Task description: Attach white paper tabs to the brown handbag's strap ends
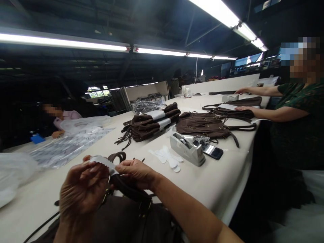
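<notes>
A dark brown bag (pixel 118 219) with brass-coloured fittings lies at the near edge of the table, below my hands. My left hand (pixel 82 189) pinches the free end of a pale strip of tape (pixel 102 161) with a jagged edge. The strip's other end lies against the bag's strap (pixel 129 189). My right hand (pixel 135 172) is closed around the strap, its thumb and fingers by the tape. Some of its fingers are hidden behind the strap. Beyond my right hand, a grey tape dispenser (pixel 187 148) stands beside several white paper strips (pixel 167 158).
A phone (pixel 214 151) lies right of the dispenser. Further back are stacked brown bags (pixel 152 123) with pale bands and another brown bag (pixel 202 125). Clear plastic bags (pixel 76 145) lie at left. A co-worker (pixel 298 108) reaches over the table from the right; another person sits at far left.
</notes>
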Action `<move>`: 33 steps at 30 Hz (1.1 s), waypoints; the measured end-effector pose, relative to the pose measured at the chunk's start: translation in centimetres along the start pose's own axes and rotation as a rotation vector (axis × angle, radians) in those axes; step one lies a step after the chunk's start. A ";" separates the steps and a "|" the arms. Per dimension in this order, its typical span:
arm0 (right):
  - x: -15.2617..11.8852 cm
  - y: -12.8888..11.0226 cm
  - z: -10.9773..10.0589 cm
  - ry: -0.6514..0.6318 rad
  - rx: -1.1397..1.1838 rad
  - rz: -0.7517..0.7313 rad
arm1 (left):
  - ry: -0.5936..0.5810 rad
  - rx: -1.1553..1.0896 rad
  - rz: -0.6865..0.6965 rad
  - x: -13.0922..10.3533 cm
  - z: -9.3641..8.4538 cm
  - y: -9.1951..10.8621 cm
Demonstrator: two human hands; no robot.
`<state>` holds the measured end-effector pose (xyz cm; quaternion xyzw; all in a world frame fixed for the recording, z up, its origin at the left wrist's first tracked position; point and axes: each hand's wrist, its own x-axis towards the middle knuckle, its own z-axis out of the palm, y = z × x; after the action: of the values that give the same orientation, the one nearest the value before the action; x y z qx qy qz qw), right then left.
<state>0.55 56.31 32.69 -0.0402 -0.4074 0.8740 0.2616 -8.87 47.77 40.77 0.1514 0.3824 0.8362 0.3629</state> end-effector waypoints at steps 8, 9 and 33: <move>-1.6 0.3 2.7 -0.044 -0.227 -0.241 | 0.057 -0.208 -0.039 0.6 -0.2 2.1; -1.8 0.3 2.8 -0.057 -0.306 -0.277 | 0.068 -0.208 -0.031 0.9 -0.4 2.1; -0.8 -2.4 -4.4 0.388 -0.503 -0.150 | -0.391 1.612 0.577 -3.9 -20.6 -6.3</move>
<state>3.51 60.28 31.42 -0.2391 -0.5549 0.7005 0.3797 -14.03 36.81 22.52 0.5928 0.7344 0.3299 -0.0209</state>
